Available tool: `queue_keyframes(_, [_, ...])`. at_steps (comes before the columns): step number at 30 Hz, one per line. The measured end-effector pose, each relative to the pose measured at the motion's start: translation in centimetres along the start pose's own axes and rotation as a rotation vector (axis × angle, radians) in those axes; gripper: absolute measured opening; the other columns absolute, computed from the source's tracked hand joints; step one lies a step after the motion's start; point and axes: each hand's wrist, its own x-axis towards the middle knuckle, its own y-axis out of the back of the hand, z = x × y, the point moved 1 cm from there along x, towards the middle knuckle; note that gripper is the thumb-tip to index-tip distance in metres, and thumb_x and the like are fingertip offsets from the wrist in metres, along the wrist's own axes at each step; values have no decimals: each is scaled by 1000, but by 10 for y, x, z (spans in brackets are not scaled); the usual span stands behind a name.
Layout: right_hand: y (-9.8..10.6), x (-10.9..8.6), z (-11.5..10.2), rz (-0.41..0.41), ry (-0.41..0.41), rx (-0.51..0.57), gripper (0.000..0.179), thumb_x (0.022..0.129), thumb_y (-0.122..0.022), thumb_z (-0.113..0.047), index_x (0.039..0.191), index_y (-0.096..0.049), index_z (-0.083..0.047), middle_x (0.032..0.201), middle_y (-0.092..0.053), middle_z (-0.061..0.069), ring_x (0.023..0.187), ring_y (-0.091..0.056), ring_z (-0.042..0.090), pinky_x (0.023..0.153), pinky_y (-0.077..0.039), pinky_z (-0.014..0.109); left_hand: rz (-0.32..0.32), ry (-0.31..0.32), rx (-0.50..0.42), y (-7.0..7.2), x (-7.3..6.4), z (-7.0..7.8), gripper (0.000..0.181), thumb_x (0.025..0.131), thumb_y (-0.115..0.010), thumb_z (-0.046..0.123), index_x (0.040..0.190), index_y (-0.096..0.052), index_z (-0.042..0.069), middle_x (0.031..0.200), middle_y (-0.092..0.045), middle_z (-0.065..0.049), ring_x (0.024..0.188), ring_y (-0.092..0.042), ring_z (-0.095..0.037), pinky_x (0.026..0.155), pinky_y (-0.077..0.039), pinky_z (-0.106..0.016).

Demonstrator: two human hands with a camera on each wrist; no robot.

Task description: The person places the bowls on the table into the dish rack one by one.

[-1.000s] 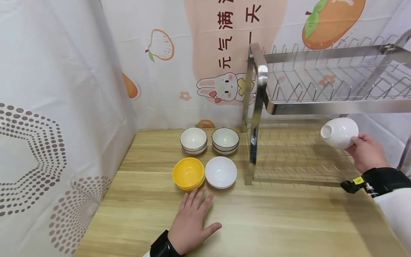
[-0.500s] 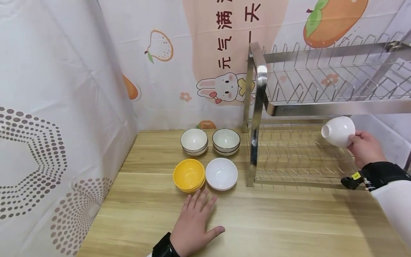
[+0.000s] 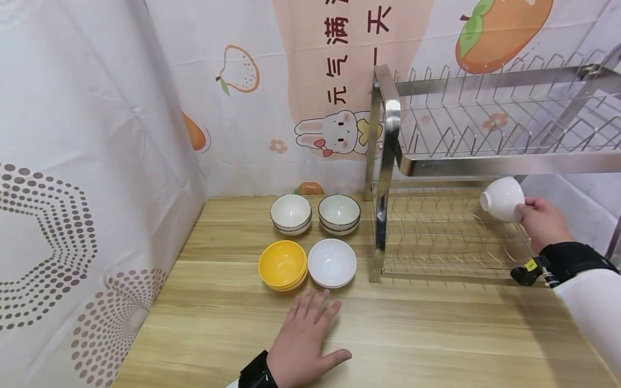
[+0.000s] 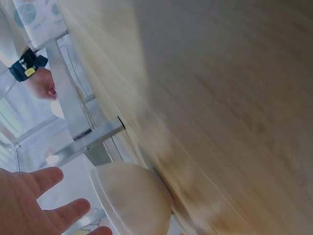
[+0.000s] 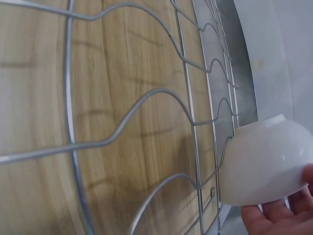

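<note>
My right hand (image 3: 545, 222) grips a white bowl (image 3: 503, 199) by its rim, inside the lower tier of the metal dish rack (image 3: 387, 161). The bowl lies tipped on its side, its foot facing left. In the right wrist view, fingertips (image 5: 279, 210) curl at the rim of the bowl (image 5: 266, 161), which overlaps the rack wires (image 5: 195, 122). My left hand (image 3: 303, 342) is spread with straight fingers low over the wooden table, just in front of a white bowl (image 3: 332, 263) and a stack of yellow bowls (image 3: 283, 265).
Behind those stand two stacks of dark-rimmed bowls, a white one (image 3: 291, 213) and a pale greenish one (image 3: 339, 213). The rack's upper tier (image 3: 485, 164) overhangs my right hand. A printed curtain (image 3: 233, 134) hangs behind the table (image 3: 208, 323).
My right hand and its bowl have shifted slightly left within the rack's lower tier. My left hand has drifted right and a little toward me, off the yellow bowls' front.
</note>
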Motion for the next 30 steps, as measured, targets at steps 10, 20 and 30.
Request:
queue_keyframes(10, [1, -6, -6, -7, -9, -271, 46, 104, -39, -28, 124, -43, 14, 104, -59, 1, 95, -42, 23, 76, -36, 24, 4, -72, -8, -5, 2, 16, 84, 87, -48, 77, 152, -38, 25, 158, -31, -7, 145, -26, -34, 113, -27, -59])
queue_keyframes(20, [5, -13, -6, -53, -33, -361, 58, 105, -31, -31, 136, -31, 18, 135, -33, 37, 104, -35, 44, 81, -36, 41, -15, -98, -22, -2, 2, 26, 83, 88, -45, 77, 153, -36, 26, 159, -29, -6, 146, -25, -33, 113, -28, -57])
queue_keyframes(30, [9, -28, -11, 12, -76, -278, 71, 103, -39, -35, 152, -16, 11, 128, -37, 26, 118, -34, 40, 97, -36, 35, 47, -103, 12, -3, 0, 23, 83, 88, -44, 77, 152, -38, 24, 157, -32, -6, 145, -28, -32, 114, -27, -56])
